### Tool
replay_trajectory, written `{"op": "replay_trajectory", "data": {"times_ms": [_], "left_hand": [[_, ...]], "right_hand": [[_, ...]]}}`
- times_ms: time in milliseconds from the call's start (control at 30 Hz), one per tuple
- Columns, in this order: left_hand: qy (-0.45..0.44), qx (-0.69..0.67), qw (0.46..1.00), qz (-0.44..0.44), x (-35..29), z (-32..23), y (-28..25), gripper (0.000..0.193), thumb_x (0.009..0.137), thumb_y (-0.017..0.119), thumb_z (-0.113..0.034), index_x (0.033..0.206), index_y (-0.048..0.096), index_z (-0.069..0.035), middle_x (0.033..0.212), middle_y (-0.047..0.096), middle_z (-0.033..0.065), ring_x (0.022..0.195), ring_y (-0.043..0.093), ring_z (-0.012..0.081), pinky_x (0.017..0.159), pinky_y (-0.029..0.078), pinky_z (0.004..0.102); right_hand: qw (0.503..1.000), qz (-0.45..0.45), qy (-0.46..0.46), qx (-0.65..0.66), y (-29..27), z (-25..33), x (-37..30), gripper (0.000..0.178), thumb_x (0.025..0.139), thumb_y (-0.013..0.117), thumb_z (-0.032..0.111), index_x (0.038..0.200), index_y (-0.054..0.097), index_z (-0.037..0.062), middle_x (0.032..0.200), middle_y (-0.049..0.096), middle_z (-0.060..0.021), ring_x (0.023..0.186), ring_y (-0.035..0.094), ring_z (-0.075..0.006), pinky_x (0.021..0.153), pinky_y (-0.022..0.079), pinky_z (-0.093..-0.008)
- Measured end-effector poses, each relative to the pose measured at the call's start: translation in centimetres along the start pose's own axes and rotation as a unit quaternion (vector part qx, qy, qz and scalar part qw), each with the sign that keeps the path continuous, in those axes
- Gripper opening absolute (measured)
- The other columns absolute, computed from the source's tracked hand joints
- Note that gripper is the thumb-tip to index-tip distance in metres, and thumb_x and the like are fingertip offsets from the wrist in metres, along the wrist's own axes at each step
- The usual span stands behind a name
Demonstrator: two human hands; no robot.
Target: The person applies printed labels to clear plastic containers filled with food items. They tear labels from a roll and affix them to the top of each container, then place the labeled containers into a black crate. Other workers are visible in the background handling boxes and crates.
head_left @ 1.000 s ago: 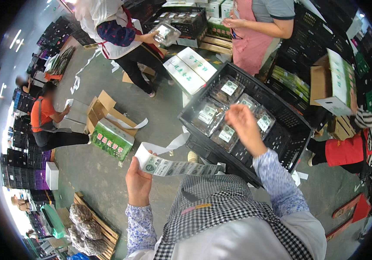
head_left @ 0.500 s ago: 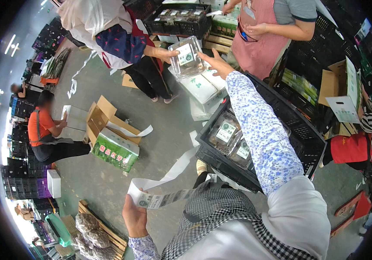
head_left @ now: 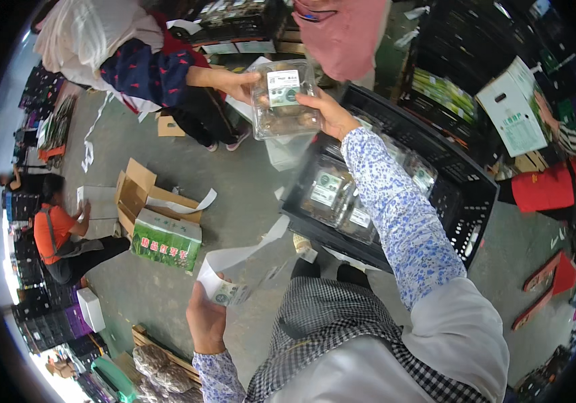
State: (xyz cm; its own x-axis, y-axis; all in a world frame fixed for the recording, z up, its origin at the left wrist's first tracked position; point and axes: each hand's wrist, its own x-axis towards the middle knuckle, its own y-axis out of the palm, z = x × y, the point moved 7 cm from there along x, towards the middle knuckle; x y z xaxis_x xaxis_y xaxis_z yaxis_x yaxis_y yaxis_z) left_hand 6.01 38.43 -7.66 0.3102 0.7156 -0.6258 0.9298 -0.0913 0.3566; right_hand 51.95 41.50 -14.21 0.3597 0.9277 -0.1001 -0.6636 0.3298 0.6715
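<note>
Near the black crate (head_left: 456, 169), the clear container (head_left: 285, 113), grasped at opposite edges by the right hand (head_left: 329, 113) and a co-worker's hand (head_left: 235, 83), could drop if either grip loosens early, while the trailing label strip (head_left: 229, 293), gripped by the left hand's (head_left: 207, 318) curled fingers, could snag.

A produce-packing warehouse, by its look: black crates (head_left: 45, 330) stacked at left, long green vegetables (head_left: 444, 94) at far right, an open cardboard box (head_left: 132, 191) on the grey floor (head_left: 247, 185), labelled clear packs (head_left: 327, 189) in a nearer bin (head_left: 464, 225), aproned workers (head_left: 58, 232) around.
</note>
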Motion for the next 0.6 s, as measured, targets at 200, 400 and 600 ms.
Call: {"op": "replay_trajectory", "data": {"times_ms": [200,400,600], "left_hand": [[-0.013,-0.01,0.998,0.058,-1.5,2.7,3.6,0.041,0.098,0.045,-0.024,0.129,0.044,0.003,0.117,0.06,0.0153,0.108,0.057,0.0249,0.096,0.044,0.0394],[-0.085,0.013,0.994,0.063,-2.8,9.7,6.6,0.037,0.099,0.044,-0.025,0.126,0.048,0.0,0.112,0.062,0.0132,0.101,0.06,0.0254,0.091,0.047,0.0392],[-0.078,0.028,0.995,0.059,-5.9,13.1,8.0,0.036,0.099,0.045,-0.025,0.125,0.049,-0.001,0.11,0.063,0.013,0.099,0.061,0.0263,0.091,0.047,0.0404]], "right_hand": [[0.985,-0.096,0.088,0.109,-11.4,4.4,-20.4,0.046,0.088,0.054,0.024,0.129,0.049,0.0037,0.116,0.062,-0.0152,0.105,0.06,-0.0257,0.093,0.046,-0.0416],[0.923,-0.051,0.337,-0.178,-18.2,8.5,-35.3,0.079,0.075,0.067,0.024,0.142,0.032,0.0012,0.133,0.05,-0.0195,0.118,0.053,-0.0277,0.102,0.041,-0.0394],[0.625,0.323,0.575,-0.417,-22.9,-6.3,-33.8,0.099,0.071,0.079,0.036,0.146,0.024,0.0044,0.144,0.035,-0.0208,0.126,0.043,-0.033,0.102,0.037,-0.0408]]}}
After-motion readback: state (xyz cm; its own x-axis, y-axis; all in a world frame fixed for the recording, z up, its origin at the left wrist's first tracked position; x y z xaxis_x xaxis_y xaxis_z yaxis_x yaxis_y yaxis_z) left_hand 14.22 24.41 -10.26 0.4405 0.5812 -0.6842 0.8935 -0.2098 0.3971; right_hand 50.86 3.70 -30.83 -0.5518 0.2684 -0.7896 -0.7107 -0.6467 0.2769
